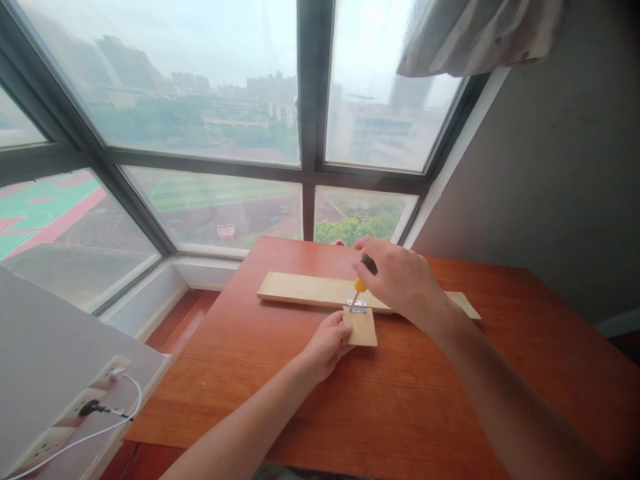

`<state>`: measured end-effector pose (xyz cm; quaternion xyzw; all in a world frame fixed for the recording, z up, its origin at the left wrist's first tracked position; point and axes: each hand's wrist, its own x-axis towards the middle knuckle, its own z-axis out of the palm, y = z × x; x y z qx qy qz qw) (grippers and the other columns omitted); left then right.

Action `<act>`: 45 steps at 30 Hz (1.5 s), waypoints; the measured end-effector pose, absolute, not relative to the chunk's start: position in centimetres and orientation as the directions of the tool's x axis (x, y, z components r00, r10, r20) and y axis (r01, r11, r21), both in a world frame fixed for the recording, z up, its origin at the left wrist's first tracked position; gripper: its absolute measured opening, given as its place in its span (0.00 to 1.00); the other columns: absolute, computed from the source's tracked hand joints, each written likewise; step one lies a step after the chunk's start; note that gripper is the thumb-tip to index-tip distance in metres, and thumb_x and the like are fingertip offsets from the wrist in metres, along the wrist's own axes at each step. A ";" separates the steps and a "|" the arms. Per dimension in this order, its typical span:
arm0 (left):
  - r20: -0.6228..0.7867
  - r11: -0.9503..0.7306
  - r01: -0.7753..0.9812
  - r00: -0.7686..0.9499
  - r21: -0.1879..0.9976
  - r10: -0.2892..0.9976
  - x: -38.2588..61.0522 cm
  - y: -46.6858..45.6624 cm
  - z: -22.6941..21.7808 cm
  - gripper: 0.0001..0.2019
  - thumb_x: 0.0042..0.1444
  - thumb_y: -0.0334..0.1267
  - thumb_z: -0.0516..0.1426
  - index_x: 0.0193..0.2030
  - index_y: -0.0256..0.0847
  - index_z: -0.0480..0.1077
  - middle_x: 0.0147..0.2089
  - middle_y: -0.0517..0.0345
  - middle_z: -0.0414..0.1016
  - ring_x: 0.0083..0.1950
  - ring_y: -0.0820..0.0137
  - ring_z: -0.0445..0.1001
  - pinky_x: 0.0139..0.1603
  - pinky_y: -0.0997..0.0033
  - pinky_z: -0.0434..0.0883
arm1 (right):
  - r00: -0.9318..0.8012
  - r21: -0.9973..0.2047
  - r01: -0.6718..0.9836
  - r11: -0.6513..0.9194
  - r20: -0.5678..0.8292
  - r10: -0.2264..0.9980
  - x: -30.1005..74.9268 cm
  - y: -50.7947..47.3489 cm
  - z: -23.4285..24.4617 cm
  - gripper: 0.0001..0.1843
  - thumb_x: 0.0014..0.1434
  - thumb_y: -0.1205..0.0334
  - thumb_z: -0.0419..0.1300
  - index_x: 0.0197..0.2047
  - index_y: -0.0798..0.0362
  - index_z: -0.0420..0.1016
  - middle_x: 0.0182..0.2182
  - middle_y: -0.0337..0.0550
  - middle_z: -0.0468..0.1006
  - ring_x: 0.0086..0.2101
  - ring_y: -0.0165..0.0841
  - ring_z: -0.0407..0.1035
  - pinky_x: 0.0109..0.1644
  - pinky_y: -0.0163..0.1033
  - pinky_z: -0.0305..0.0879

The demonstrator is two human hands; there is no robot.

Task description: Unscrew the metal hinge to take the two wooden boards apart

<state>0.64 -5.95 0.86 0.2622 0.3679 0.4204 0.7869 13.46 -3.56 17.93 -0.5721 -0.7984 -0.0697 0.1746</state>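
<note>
My right hand (400, 277) is closed around the black and yellow handle of a screwdriver (359, 285), which tilts with its tip down at a small metal hinge (358, 306). The hinge lies across the edges of a long pale wooden board (305, 288) and a small square wooden piece (364, 330). Gripping the small piece by its left edge is my left hand (329, 343), thumb on top and fingers underneath. Whether a screw sits under the tip is too small to tell. My right hand and forearm hide part of the long board.
A reddish-brown wooden table (240, 373) carries the boards. Windows (210, 87) rise behind it, with a curtain (480, 37) at upper right. Low on the left, a white cable (137, 393) and a black plug (90, 407) come from wall sockets (47, 448).
</note>
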 end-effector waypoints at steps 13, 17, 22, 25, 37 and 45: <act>-0.347 0.500 -0.471 0.377 0.727 0.859 0.6 -5.9 0.5 0.16 0.48 0.24 0.57 0.45 0.35 0.71 0.47 0.46 0.77 0.42 0.66 0.76 0.45 0.66 0.74 | -0.326 -0.132 0.911 0.390 0.348 0.879 13.3 -3.7 18.1 0.23 0.57 0.61 0.54 0.56 0.46 0.68 0.47 0.39 0.79 0.40 0.37 0.74 0.35 0.39 0.59; -0.346 0.499 -0.470 0.377 0.728 0.859 0.7 -5.8 0.3 0.17 0.48 0.25 0.57 0.46 0.35 0.71 0.47 0.45 0.77 0.43 0.65 0.77 0.46 0.65 0.74 | -0.243 -0.016 0.965 0.263 0.331 0.912 13.1 -3.7 18.4 0.19 0.63 0.55 0.50 0.54 0.46 0.70 0.43 0.44 0.81 0.36 0.41 0.74 0.32 0.41 0.58; -0.347 0.501 -0.481 0.375 0.720 0.859 0.7 -5.8 0.1 0.17 0.47 0.24 0.57 0.45 0.35 0.72 0.47 0.45 0.77 0.42 0.66 0.77 0.44 0.67 0.74 | -0.291 -0.120 0.931 0.345 0.327 0.899 13.6 -3.5 18.1 0.20 0.58 0.61 0.53 0.54 0.46 0.68 0.47 0.40 0.79 0.39 0.38 0.74 0.35 0.39 0.60; -0.342 0.499 -0.491 0.377 0.714 0.861 0.7 -5.8 0.2 0.17 0.46 0.23 0.57 0.45 0.35 0.72 0.47 0.45 0.77 0.42 0.66 0.77 0.45 0.67 0.74 | -0.316 -0.150 0.912 0.381 0.334 0.888 13.7 -3.7 18.2 0.20 0.58 0.60 0.54 0.54 0.47 0.67 0.49 0.41 0.78 0.40 0.37 0.74 0.36 0.39 0.60; -0.354 0.504 -0.473 0.374 0.723 0.858 0.6 -5.8 0.5 0.17 0.47 0.24 0.58 0.46 0.35 0.72 0.48 0.44 0.78 0.42 0.66 0.77 0.45 0.66 0.75 | -0.216 -0.036 0.970 0.239 0.316 0.924 13.8 -3.7 18.6 0.14 0.60 0.57 0.52 0.50 0.44 0.68 0.41 0.40 0.80 0.37 0.40 0.74 0.31 0.39 0.55; -0.358 0.499 -0.470 0.360 0.728 0.861 0.6 -5.9 0.6 0.17 0.47 0.25 0.58 0.46 0.36 0.72 0.48 0.45 0.77 0.45 0.64 0.77 0.46 0.65 0.75 | -0.103 0.060 0.994 0.090 0.275 0.956 13.5 -3.7 19.0 0.16 0.63 0.49 0.50 0.46 0.49 0.70 0.31 0.48 0.79 0.32 0.43 0.74 0.31 0.41 0.56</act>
